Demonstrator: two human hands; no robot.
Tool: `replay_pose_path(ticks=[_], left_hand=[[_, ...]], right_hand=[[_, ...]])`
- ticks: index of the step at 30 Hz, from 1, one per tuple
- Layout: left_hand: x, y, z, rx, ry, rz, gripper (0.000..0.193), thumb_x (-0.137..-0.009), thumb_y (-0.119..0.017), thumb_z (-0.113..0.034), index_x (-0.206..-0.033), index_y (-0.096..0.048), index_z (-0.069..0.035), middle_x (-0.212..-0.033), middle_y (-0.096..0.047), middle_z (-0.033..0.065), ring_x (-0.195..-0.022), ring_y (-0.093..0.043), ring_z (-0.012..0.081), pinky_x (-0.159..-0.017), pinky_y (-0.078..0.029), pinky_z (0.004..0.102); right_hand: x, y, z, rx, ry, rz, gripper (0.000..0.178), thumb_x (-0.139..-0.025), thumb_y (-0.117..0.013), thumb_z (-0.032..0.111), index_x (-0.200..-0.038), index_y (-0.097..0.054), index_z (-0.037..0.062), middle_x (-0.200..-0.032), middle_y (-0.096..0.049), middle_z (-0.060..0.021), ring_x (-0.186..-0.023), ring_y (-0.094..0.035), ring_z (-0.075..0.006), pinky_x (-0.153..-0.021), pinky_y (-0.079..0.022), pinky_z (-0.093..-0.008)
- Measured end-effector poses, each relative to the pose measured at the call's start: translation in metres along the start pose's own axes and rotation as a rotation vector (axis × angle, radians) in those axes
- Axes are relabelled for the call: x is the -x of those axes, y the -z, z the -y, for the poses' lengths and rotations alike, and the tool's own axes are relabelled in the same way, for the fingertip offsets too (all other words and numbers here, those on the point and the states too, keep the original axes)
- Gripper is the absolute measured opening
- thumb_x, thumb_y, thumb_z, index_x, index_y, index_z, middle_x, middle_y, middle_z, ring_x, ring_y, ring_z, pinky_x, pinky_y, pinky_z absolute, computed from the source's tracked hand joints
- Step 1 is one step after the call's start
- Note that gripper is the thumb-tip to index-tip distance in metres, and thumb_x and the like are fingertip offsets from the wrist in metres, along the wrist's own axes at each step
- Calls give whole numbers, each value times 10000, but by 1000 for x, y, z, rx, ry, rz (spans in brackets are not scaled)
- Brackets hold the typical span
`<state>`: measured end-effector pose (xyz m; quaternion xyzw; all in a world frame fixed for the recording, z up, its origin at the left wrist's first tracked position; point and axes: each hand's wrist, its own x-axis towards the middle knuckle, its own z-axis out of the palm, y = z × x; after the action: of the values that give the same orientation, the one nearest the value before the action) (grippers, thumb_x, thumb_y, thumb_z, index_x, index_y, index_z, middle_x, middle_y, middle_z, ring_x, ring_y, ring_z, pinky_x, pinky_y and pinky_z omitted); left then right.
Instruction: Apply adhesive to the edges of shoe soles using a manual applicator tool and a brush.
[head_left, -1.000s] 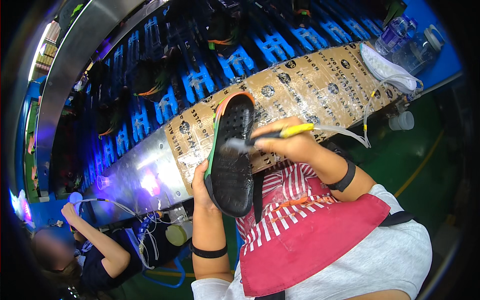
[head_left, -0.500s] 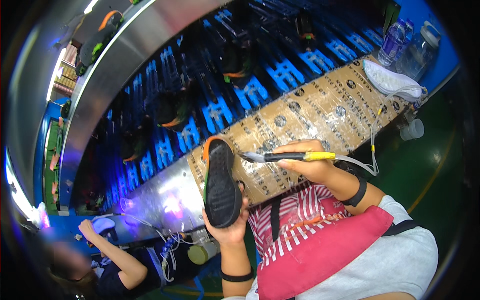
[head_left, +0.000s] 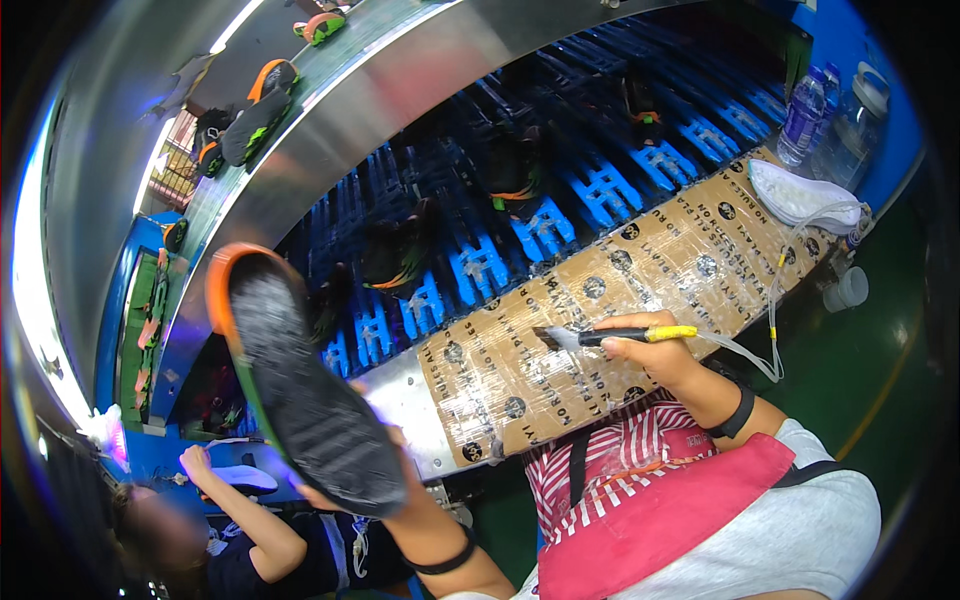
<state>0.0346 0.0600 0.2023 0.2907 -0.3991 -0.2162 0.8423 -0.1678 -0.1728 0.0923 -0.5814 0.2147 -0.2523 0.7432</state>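
Observation:
A black shoe sole [head_left: 310, 390] with an orange and green rim is raised at a tilt to the left of the cardboard. My left hand [head_left: 402, 462] is closed around its lower end, and most of the palm is hidden behind it. My right hand [head_left: 650, 350] grips a brush [head_left: 574, 340] with a black handle and yellow end, a pale tube running off it. The dark-tipped bristles are above the cardboard, apart from the sole. Below my hands is a printed cardboard sheet [head_left: 600, 290] under clear wrap.
A dark conveyor with blue brackets [head_left: 480, 270] carries several soles beyond the cardboard. Bottles [head_left: 803, 115] and a white shoe-shaped piece [head_left: 800, 193] stand at the right end. More soles [head_left: 258, 125] lie on the upper shelf. A co-worker's arm [head_left: 240, 510] holds a white-edged sole at lower left.
My left hand has moved the sole left and up toward the camera, away from the brush. The brush stays in my right hand. The whole view has shifted slightly.

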Motion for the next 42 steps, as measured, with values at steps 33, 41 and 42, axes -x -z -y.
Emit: replay_pose_path(ticks=[33,41,42], left_hand=[[-264,121,-125,-2055,-53,-1025,701,-719,-496,-655,-986,-631,-21,-972,-629,160,-921,-585,303,-807,-429,383],[-271,151,-132,-1817,-96,-915,805,-769,-457,-631,-1185,-471,58,-1161,-512,241,-1086,-489,333,-941,-348,352],[-265,152,-133,-1680,-160,-860,779,-812,-409,-593,-1249,-376,51,-1240,-428,242,-1148,-428,326,-969,-317,358]], right_hand=[[-30,32,-11,-66,-120,-200,240,-734,-623,64,-943,-617,-54,-663,-609,-72,-533,-511,-69,-497,-412,-189],[-31,51,-44,-216,-116,-202,237,-748,-612,86,-955,-614,-28,-686,-615,-67,-557,-534,-74,-495,-409,-187],[-31,53,-46,-297,-126,-180,237,-754,-608,82,-966,-606,-26,-684,-610,-66,-553,-530,-76,-495,-408,-183]])
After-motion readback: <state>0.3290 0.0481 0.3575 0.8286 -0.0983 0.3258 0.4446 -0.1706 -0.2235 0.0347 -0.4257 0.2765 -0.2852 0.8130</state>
